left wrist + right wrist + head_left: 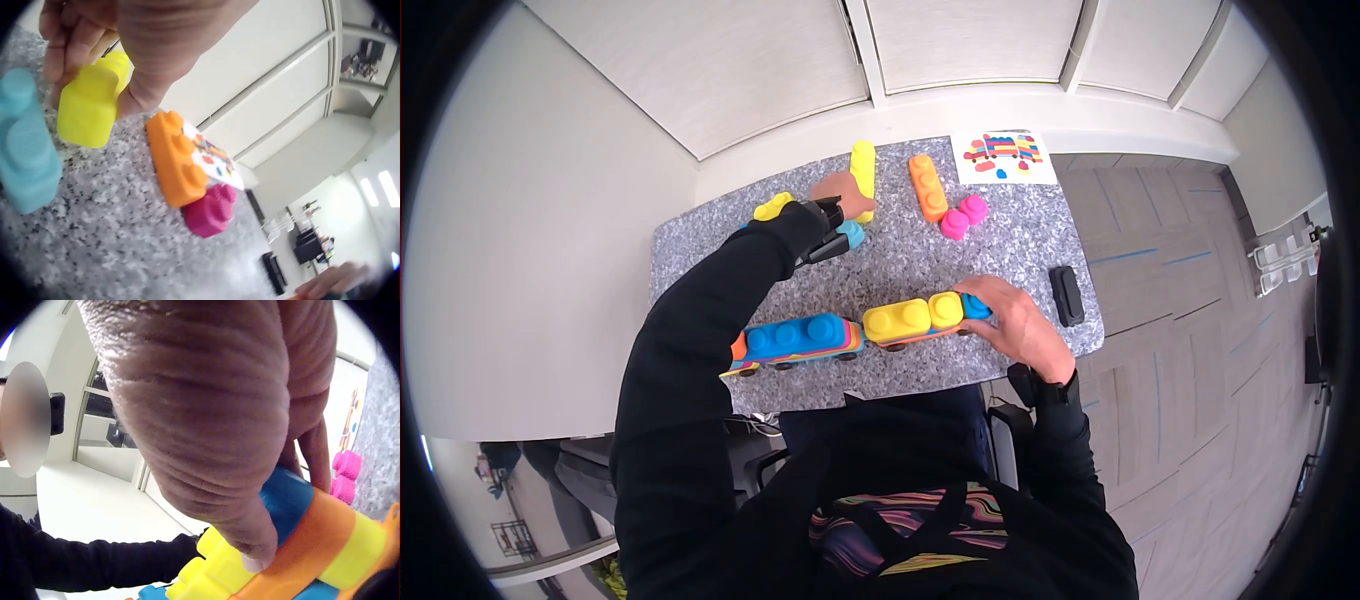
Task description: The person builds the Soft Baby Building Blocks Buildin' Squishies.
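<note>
At the far side of the table, my left hand [840, 193] grips a long yellow building block [87, 115] between thumb and fingers. A light-blue block [25, 150] lies beside that hand. Near the front edge, my right hand [1028, 325] pinches a small blue block [287, 500] at the right end of a block train. Two yellow blocks [900, 318] sit next to it on the same orange-sided wagon. Further left, another wagon carries a long blue block [800, 337], and my left sleeve covers the train's left end.
An orange block [925, 187] and a pink block [956, 223] lie at the back right, below a printed picture card [1005, 165]. Another yellow block [772, 206] is partly behind my left arm. A black case [1066, 295] lies near the granite-patterned table's right edge.
</note>
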Demonstrator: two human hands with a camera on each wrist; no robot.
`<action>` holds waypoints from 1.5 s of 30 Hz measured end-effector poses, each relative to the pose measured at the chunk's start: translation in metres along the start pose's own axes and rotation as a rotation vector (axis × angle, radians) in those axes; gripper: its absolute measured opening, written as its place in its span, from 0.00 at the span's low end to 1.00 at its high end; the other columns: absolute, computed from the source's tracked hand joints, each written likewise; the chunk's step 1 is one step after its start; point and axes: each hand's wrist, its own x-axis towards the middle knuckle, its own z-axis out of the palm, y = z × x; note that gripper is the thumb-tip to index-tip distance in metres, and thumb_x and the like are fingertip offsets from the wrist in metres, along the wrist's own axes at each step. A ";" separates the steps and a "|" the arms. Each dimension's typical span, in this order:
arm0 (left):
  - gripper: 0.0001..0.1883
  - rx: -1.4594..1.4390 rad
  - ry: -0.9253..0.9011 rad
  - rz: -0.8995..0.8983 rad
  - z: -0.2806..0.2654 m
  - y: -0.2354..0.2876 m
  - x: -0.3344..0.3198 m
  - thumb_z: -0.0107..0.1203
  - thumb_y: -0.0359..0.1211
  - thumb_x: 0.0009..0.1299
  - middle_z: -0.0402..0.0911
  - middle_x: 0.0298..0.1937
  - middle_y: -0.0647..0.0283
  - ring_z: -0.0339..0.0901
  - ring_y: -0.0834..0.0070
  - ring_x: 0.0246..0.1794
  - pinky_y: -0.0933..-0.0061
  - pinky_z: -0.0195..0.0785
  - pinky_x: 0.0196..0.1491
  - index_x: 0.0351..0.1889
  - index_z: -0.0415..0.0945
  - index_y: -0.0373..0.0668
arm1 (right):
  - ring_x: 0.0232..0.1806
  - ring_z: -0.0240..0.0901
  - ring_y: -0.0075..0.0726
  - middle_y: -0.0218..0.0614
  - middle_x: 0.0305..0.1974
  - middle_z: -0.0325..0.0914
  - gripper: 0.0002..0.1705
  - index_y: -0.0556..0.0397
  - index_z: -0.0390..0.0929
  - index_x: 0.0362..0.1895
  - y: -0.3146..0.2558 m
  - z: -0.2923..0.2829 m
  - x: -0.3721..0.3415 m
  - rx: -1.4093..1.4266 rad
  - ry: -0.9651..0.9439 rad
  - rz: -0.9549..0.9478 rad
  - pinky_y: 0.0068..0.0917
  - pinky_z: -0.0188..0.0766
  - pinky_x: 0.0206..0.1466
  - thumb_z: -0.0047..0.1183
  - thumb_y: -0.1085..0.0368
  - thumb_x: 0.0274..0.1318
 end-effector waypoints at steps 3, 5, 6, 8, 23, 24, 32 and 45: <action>0.34 -0.161 -0.019 -0.075 -0.022 -0.003 0.000 0.78 0.59 0.64 0.97 0.51 0.45 0.96 0.51 0.52 0.53 0.89 0.57 0.54 0.96 0.39 | 0.69 0.84 0.68 0.52 0.66 0.88 0.36 0.54 0.83 0.72 -0.003 -0.002 0.000 0.004 -0.028 0.044 0.53 0.82 0.73 0.79 0.71 0.59; 0.35 -0.293 -0.040 -0.083 -0.041 -0.009 -0.001 0.79 0.60 0.58 0.98 0.44 0.49 0.96 0.55 0.42 0.55 0.89 0.49 0.47 0.96 0.36 | 0.71 0.83 0.68 0.53 0.69 0.87 0.39 0.54 0.82 0.75 -0.004 -0.007 -0.001 0.026 -0.037 0.061 0.53 0.81 0.74 0.81 0.67 0.60; 0.33 -0.341 -0.081 -0.090 -0.055 -0.010 -0.008 0.78 0.58 0.61 0.97 0.43 0.52 0.94 0.64 0.42 0.61 0.86 0.49 0.47 0.97 0.36 | 0.73 0.82 0.68 0.54 0.71 0.85 0.42 0.53 0.80 0.77 -0.004 -0.010 -0.002 0.052 -0.045 0.080 0.53 0.80 0.76 0.82 0.64 0.61; 0.31 -0.412 -0.134 0.031 -0.091 -0.008 -0.038 0.78 0.54 0.64 0.97 0.43 0.53 0.93 0.67 0.43 0.64 0.85 0.51 0.50 0.96 0.34 | 0.74 0.82 0.68 0.54 0.73 0.84 0.44 0.53 0.79 0.79 0.001 -0.017 -0.004 -0.005 0.012 0.061 0.52 0.79 0.78 0.82 0.61 0.61; 0.25 -0.317 0.046 0.769 -0.131 0.019 -0.228 0.78 0.42 0.67 0.93 0.47 0.50 0.89 0.48 0.48 0.53 0.82 0.54 0.58 0.91 0.39 | 0.74 0.86 0.48 0.52 0.76 0.83 0.39 0.51 0.73 0.88 -0.011 -0.026 0.015 0.324 0.233 0.143 0.44 0.85 0.76 0.69 0.70 0.77; 0.25 -0.299 0.016 0.752 -0.127 0.021 -0.232 0.77 0.42 0.67 0.92 0.47 0.50 0.89 0.48 0.49 0.51 0.82 0.53 0.59 0.91 0.39 | 0.70 0.88 0.48 0.50 0.71 0.87 0.36 0.53 0.77 0.84 -0.012 -0.026 0.014 0.260 0.217 0.108 0.43 0.84 0.75 0.70 0.70 0.77; 0.25 -0.337 -0.073 0.716 -0.089 0.024 -0.238 0.75 0.42 0.69 0.89 0.50 0.50 0.88 0.46 0.51 0.48 0.82 0.54 0.59 0.88 0.36 | 0.69 0.89 0.54 0.49 0.68 0.89 0.31 0.56 0.82 0.75 -0.018 -0.034 -0.004 0.111 0.054 0.156 0.45 0.82 0.74 0.74 0.71 0.71; 0.25 -0.405 -0.301 0.657 -0.082 0.028 -0.225 0.78 0.41 0.69 0.93 0.47 0.44 0.91 0.42 0.50 0.49 0.83 0.55 0.56 0.89 0.33 | 0.71 0.88 0.58 0.47 0.69 0.90 0.31 0.56 0.85 0.72 -0.010 -0.034 -0.011 0.051 0.026 0.159 0.47 0.83 0.75 0.77 0.71 0.66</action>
